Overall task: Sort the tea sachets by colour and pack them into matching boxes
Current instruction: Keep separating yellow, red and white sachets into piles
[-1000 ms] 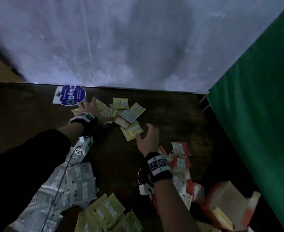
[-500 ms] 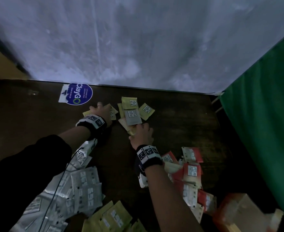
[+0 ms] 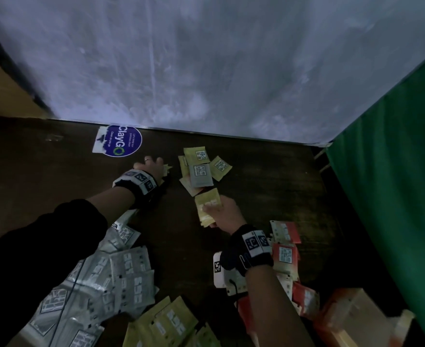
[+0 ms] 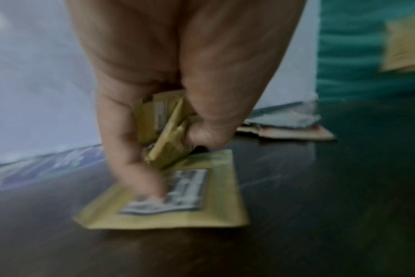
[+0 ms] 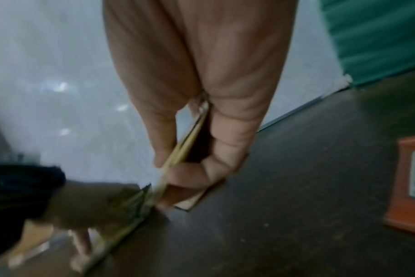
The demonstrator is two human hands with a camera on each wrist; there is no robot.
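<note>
My left hand (image 3: 150, 165) at the far middle of the table grips a bunch of yellow sachets (image 4: 168, 131) and presses a fingertip on one flat yellow sachet (image 4: 201, 211). My right hand (image 3: 222, 212) pinches a thin stack of yellow sachets (image 3: 207, 206) edge-on between thumb and fingers (image 5: 183, 150). A small mixed heap (image 3: 201, 166) of yellow sachets with one grey sachet (image 3: 201, 174) on top lies between the hands. An orange box (image 3: 351, 319) lies at the near right.
Grey sachets (image 3: 128, 279) pile at the near left, yellow ones (image 3: 171, 321) at the near middle, orange ones (image 3: 285, 249) at the right. A blue round sticker (image 3: 122, 141) is stuck near the white back wall. A green curtain (image 3: 394, 171) bounds the right side.
My right hand took hold of yellow sachets at the heap and drew them back toward me. My left hand gathered its yellow sachets and curled round them.
</note>
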